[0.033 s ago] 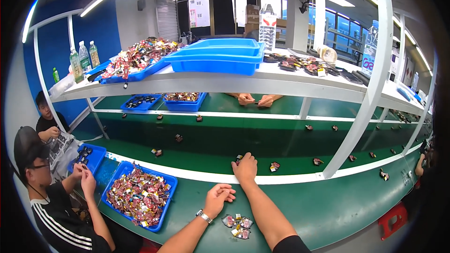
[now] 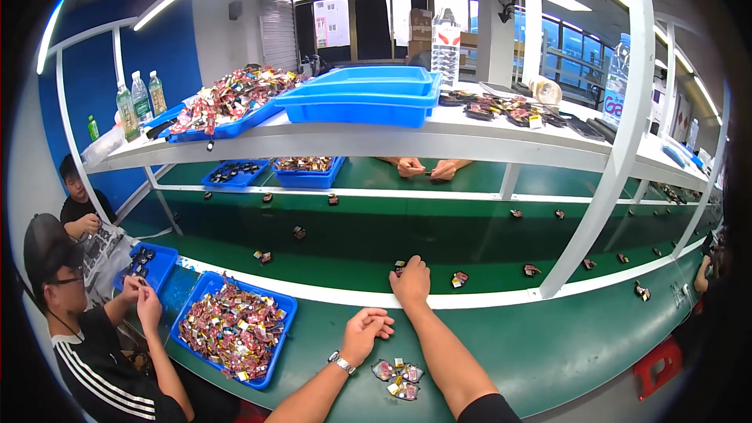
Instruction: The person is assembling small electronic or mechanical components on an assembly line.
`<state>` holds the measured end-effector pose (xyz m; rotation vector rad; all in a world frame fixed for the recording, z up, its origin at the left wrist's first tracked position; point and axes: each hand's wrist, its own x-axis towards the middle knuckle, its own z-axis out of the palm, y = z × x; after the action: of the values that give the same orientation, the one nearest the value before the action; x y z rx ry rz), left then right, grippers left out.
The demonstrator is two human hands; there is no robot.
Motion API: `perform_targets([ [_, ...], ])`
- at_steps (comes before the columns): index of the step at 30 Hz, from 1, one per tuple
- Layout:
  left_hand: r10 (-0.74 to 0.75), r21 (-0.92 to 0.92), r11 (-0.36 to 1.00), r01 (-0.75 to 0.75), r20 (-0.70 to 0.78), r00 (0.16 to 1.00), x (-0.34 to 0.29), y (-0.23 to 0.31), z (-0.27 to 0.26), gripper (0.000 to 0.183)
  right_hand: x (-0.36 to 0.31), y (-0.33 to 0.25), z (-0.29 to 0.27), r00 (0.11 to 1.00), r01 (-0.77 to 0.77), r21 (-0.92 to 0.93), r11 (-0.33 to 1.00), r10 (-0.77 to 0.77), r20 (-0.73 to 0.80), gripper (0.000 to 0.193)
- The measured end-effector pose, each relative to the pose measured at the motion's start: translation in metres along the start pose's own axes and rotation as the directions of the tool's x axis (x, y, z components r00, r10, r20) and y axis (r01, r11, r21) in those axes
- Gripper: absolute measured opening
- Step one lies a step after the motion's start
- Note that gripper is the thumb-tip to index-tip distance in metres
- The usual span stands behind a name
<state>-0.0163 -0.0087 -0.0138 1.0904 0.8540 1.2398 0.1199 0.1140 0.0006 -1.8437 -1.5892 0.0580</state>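
My right hand [image 2: 410, 280] reaches over the white rail to the green belt. Its fingers are bent down round a small electronic part [image 2: 399, 267] with a dark, reddish and white surface, mostly hidden by the hand. Nearer to me, my left hand [image 2: 366, 334], with a metal watch at the wrist, hovers above the bench; its fingers are loosely curled and apart, with nothing seen in them. Between my forearms lies a small group of similar parts [image 2: 398, 377] with clear, red, white and yellow pieces. More single parts [image 2: 460, 279] sit spaced along the belt.
A blue bin [image 2: 288, 324] heaped with parts stands left of my left arm. Beyond it, a co-worker [image 2: 102, 345] handles something small beside another blue tray [image 2: 167, 265]. A white post [image 2: 599, 196] rises on the right. Overhead, a shelf [image 2: 376, 141] carries blue trays and bottles.
The part under my right hand is covered slightly more by the fingers. Both arms stay almost where they were.
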Motion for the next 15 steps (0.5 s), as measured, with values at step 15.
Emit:
perform_targets([
  [15, -0.299, 0.054, 0.952, 0.301, 0.375, 0.877, 0.002, 0.009, -0.008, 0.037, -0.096, 0.044, -0.127, 0.735, 0.206, 0.676, 0.707, -0.568, 0.371, 0.048],
])
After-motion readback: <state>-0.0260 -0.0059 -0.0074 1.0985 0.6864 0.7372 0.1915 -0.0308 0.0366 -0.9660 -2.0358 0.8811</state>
